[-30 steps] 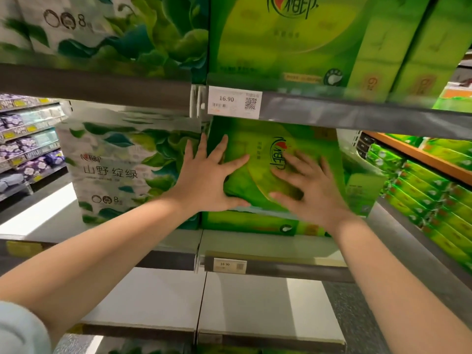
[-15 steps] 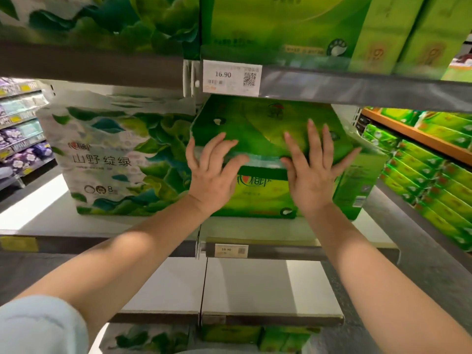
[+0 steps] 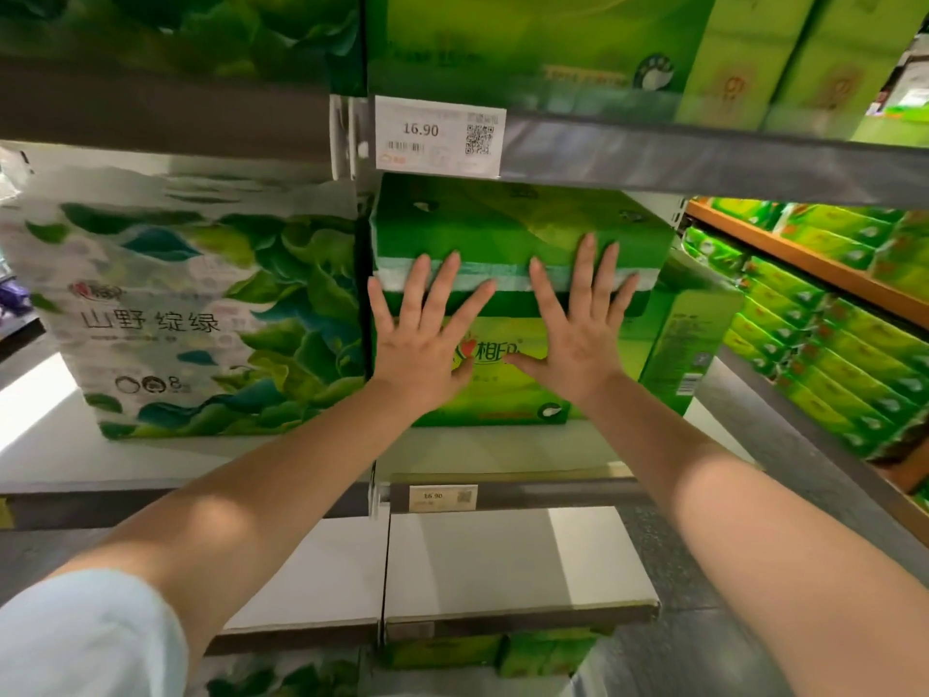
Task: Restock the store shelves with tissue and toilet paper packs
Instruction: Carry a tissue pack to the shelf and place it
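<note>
A green tissue pack (image 3: 507, 228) lies flat on top of another green pack (image 3: 507, 389) on the middle shelf (image 3: 502, 450). My left hand (image 3: 417, 339) and my right hand (image 3: 578, 334) are both flat with fingers spread, pressing against the fronts of the two stacked packs. The fingertips reach the upper pack's front edge and the palms rest on the lower pack. Neither hand grips anything. A large white toilet paper pack with green leaf print (image 3: 186, 304) stands to the left on the same shelf.
A price tag reading 16.90 (image 3: 440, 135) hangs on the shelf edge above, with more green packs (image 3: 528, 42) on that upper shelf. A lower shelf (image 3: 518, 565) juts out below. To the right, another rack (image 3: 829, 314) holds several green tissue packs.
The upper green pack was tilted up, then laid flat on the lower pack and slid back. Both hands dropped lower onto the pack fronts with fingers spread.
</note>
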